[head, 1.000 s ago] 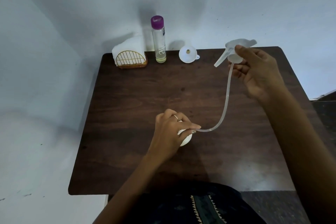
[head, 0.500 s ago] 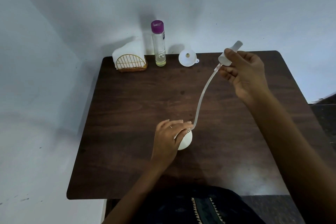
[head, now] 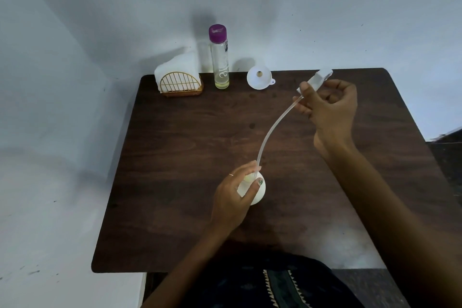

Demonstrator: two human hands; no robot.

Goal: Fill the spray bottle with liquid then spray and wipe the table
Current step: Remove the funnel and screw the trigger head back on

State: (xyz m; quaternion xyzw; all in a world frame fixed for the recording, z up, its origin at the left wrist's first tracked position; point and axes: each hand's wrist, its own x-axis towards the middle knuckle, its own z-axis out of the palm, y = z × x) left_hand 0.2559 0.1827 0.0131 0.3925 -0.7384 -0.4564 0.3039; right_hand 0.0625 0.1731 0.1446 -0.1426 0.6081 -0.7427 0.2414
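Near table [head: 175,182] centre, left hand [head: 235,195] grips spray bottle [head: 258,194]; right hand [head: 330,107], at one o'clock, clasping sprayer head [head: 317,80], should lift its tube [head: 272,130] straight out.

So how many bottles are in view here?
2: a clear bottle with purple cap stands at the table's far edge; a white spray bottle sits near the middle, gripped by the left hand.

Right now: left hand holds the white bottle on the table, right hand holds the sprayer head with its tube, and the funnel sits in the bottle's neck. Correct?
Not the funnel. The head view shows the funnel lying at the table's far edge, beside the purple-capped bottle. The rest stands: left hand holds the white bottle, right hand holds the sprayer head with its tube.
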